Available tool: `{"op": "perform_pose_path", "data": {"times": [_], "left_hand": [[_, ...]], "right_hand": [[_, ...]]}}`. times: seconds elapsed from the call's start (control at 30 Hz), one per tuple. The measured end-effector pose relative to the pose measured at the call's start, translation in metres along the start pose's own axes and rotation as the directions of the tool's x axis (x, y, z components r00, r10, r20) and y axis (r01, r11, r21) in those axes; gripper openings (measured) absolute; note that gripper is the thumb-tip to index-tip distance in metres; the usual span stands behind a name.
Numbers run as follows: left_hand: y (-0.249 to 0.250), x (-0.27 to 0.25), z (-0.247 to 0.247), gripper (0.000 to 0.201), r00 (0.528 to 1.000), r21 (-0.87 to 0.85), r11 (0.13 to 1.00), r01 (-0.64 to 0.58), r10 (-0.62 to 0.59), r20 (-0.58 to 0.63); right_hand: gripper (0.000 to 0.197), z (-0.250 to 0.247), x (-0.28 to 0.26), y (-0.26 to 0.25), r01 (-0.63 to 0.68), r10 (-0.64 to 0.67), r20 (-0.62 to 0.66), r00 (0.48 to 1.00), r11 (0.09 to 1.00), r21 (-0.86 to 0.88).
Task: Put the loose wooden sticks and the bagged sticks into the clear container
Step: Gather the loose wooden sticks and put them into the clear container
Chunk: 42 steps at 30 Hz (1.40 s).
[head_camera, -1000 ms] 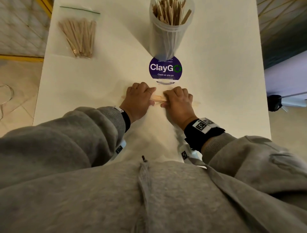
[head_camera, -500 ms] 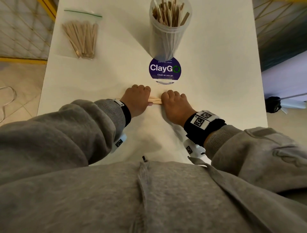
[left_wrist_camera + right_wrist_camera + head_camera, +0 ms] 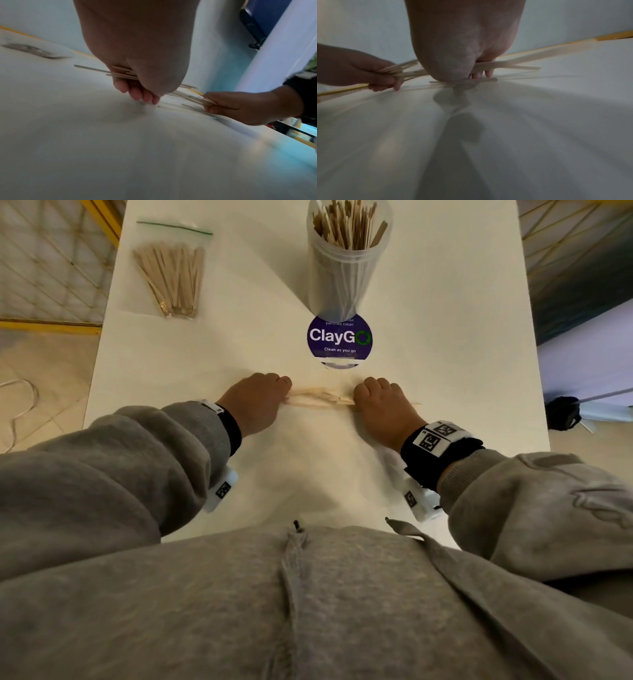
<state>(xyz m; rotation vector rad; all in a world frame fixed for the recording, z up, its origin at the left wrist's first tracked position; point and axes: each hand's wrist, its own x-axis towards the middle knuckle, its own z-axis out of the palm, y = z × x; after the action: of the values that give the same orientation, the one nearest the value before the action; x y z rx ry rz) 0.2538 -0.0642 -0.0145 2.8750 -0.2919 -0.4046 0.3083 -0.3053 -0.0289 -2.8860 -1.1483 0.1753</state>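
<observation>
Near the middle of the worktop [image 3: 445, 302], towards its near edge, the left hand [image 3: 255, 402] and the right hand [image 3: 382, 409] are gathering the loose wooden sticks [image 3: 320, 398] between them. The fingers [image 3: 137, 93] of the left hand curl round one end of the bunch, and those of the right hand curl round the other end. The bunch is ragged: the wrist views show sticks fanning out at different angles, and a few still lie flat on the worktop under the right hand. The clear container [image 3: 346, 268] stands upright towards the far edge, already holding many sticks, and the bagged sticks [image 3: 171, 275] lie untouched near the far left corner. The step in hand looks like collecting the loose ones; next they need squaring into one tight bundle, lifting, and standing on end in the container's mouth.
</observation>
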Motion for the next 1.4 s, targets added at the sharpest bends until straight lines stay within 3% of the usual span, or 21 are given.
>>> {"op": "perform_pose_path", "data": {"times": [0.17,0.3,0.43,0.53,0.6,0.73,0.9,1.03,1.23,1.27,1.33,1.37,1.4], "left_hand": [[-0.018,-0.011,-0.003,0.019,0.993,-0.248,0.964,0.095,-0.109,-0.045],[-0.012,-0.017,-0.006,0.022,0.972,-0.405,0.892,0.201,-0.234,-0.032],[-0.006,-0.020,-0.005,0.022,0.946,-0.402,0.865,0.301,-0.325,0.007],[-0.005,-0.020,-0.004,0.025,0.913,-0.435,0.815,0.383,-0.404,0.046],[-0.005,-0.021,-0.002,0.029,0.910,-0.425,0.816,0.391,-0.412,0.047],[-0.001,-0.022,0.001,0.043,0.918,-0.404,0.839,0.364,-0.397,0.003],[0.004,-0.023,0.001,0.048,0.866,-0.477,0.759,0.444,-0.499,0.012],[0.003,-0.028,0.002,0.049,0.834,-0.511,0.705,0.491,-0.550,0.043],[0.000,-0.033,-0.003,0.049,0.774,-0.619,0.567,0.544,-0.624,0.108],[-0.001,-0.033,-0.003,0.047,0.768,-0.661,0.525,0.537,-0.628,0.125],[0.002,-0.032,-0.005,0.036,0.773,-0.808,0.360,0.466,-0.611,0.173],[0.005,-0.032,-0.008,0.032,0.780,-0.869,0.265,0.417,-0.595,0.193],[0.009,-0.031,-0.011,0.031,0.792,-0.905,0.198,0.377,-0.575,0.204]], "right_hand": [[0.021,-0.018,-0.001,0.027,-0.164,0.139,0.129,0.982,0.965,0.203],[0.013,-0.027,-0.002,0.033,-0.258,0.217,0.175,0.960,0.932,0.255],[0.029,-0.024,0.000,0.015,-0.264,0.215,0.195,0.957,0.923,0.280],[0.040,-0.019,0.005,0.006,-0.370,0.315,0.237,0.919,0.896,0.245],[0.038,-0.017,0.004,0.002,-0.435,0.378,0.241,0.894,0.861,0.262],[0.024,-0.013,-0.001,-0.019,-0.361,0.322,0.188,0.928,0.902,0.237],[0.037,-0.008,0.003,-0.043,-0.323,0.289,0.168,0.943,0.917,0.233],[0.026,-0.010,0.010,-0.043,-0.307,0.281,0.198,0.939,0.945,0.114],[0.026,-0.010,0.010,-0.045,-0.174,0.173,0.180,0.968,0.985,-0.013],[0.025,-0.011,0.011,-0.042,-0.186,0.177,0.182,0.967,0.982,0.029],[0.025,-0.016,0.017,-0.031,-0.253,0.207,0.241,0.948,0.951,0.176],[0.022,-0.021,0.021,-0.026,-0.315,0.239,0.270,0.933,0.904,0.289],[0.016,-0.030,0.025,-0.023,-0.397,0.287,0.295,0.911,0.800,0.450]]}}
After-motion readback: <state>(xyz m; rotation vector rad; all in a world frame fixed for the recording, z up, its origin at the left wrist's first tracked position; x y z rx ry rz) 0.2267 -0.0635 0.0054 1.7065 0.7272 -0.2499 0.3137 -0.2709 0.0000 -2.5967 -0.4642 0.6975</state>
